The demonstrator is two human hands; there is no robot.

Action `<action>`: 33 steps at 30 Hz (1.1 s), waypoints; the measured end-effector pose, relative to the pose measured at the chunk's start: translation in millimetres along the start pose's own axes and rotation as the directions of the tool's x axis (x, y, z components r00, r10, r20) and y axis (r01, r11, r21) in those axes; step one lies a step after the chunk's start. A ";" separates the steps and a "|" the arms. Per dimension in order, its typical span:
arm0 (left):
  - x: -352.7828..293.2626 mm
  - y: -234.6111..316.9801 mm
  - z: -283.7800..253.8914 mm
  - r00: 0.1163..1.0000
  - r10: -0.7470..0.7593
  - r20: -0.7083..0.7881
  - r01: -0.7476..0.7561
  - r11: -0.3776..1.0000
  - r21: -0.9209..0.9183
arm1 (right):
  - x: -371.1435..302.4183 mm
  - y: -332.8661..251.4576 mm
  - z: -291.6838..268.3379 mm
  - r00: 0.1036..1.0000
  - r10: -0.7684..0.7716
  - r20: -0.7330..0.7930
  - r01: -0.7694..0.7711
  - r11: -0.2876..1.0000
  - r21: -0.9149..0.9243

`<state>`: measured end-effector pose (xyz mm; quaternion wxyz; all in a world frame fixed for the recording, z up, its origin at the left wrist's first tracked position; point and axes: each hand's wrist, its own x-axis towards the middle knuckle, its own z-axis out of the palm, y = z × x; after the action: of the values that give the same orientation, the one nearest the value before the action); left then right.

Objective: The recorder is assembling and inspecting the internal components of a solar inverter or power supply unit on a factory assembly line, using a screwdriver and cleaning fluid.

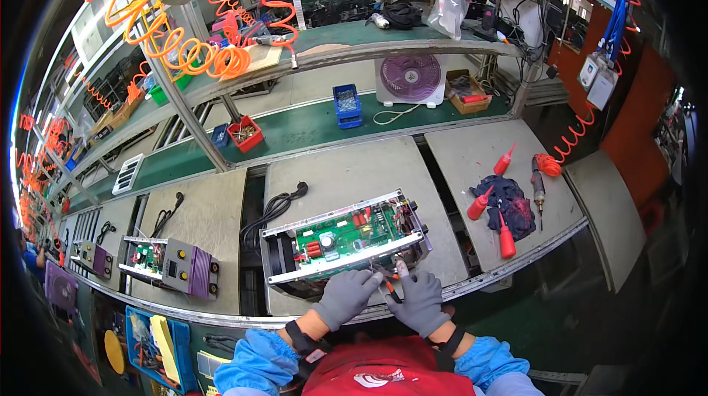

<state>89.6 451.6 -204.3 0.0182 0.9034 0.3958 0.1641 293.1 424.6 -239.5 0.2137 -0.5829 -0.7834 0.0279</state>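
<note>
In front of me an open electronic unit (346, 240) lies on a bench plate, its green circuit board, red parts and silver side rails exposed. Close to its near rail, my gloved right hand (418, 301) is closed around small pliers (391, 290) with orange and black handles. Beside it my gloved left hand (345, 299) has its fingers pinched together near the jaws of the pliers. Whatever is between those left fingertips is too small to make out. A black power cord (276, 208) runs from the unit's left end.
To the left stands a similar purple-sided unit (193, 267). At right, red squeeze bottles (507, 241) surround a dark cloth (516, 208), beside a power screwdriver (538, 189). Beyond the bench are a blue bin (346, 105), a red bin (245, 134) and a fan (410, 77).
</note>
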 end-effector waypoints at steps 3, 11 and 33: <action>-1.4 -0.9 1.2 0.998 -0.001 -0.058 -0.001 0.999 -0.032 | 2.2 -8.9 6.7 0.999 0.052 -0.012 -0.051 0.997 0.053; -3.7 3.2 1.5 0.926 -0.277 -0.256 0.115 0.855 -0.506 | -7.7 12.4 18.6 0.993 0.076 0.091 -0.100 0.949 0.299; -24.7 7.1 134.4 0.783 -0.282 0.554 0.534 -0.151 -0.832 | 18.7 40.3 23.6 0.428 -0.656 0.622 -0.676 -0.689 -0.262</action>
<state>120.8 441.9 -337.3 0.7226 0.4601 0.4263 0.2906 316.5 459.6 -267.1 0.1766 -0.1001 0.1395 0.9692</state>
